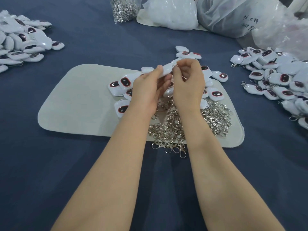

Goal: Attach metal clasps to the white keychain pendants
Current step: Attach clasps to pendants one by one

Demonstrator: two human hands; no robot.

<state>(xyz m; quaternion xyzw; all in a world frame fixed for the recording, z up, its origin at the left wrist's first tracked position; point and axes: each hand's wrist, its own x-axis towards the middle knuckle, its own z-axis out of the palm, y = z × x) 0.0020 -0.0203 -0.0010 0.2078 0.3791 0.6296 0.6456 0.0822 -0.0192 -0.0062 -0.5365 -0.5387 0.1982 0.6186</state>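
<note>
Nearest, loose clasps (175,129) heaped on grey mat (75,105). Above them, mid-attach step: left hand (146,87) grips 1 white pendant (166,69), right hand (188,80) pinches at its far end, seemingly on a clasp (177,65), mostly hidden. Next likely: hook through loop, needs fine alignment. Far-right bag (233,17): handwritten "96", rest unreadable.

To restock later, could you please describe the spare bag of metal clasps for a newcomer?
Look along the far edge of the dark blue table, where plastic bags stand. The leftmost, a small clear bag of silver clasps, alone shows glinting metal.
</note>
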